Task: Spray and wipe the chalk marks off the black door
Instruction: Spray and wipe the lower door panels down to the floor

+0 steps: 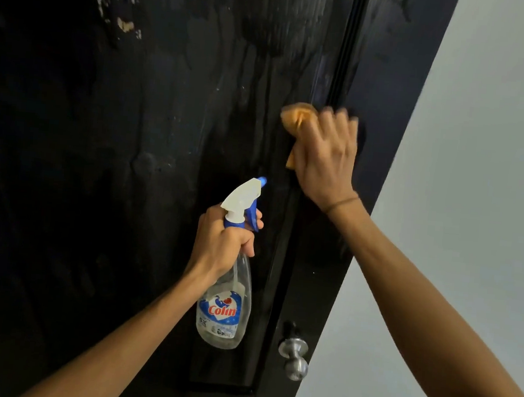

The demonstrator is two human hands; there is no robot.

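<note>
Right hand (pixel 325 153) pressing orange cloth (pixel 296 116) on wet black door (pixel 128 186); left hand (pixel 222 242) gripping Colin spray bottle (pixel 226 306) neck.

Left hand (pixel 222 242) fist-curled; right hand (pixel 325 153) raised, fingers (pixel 334 119) spread.
</note>
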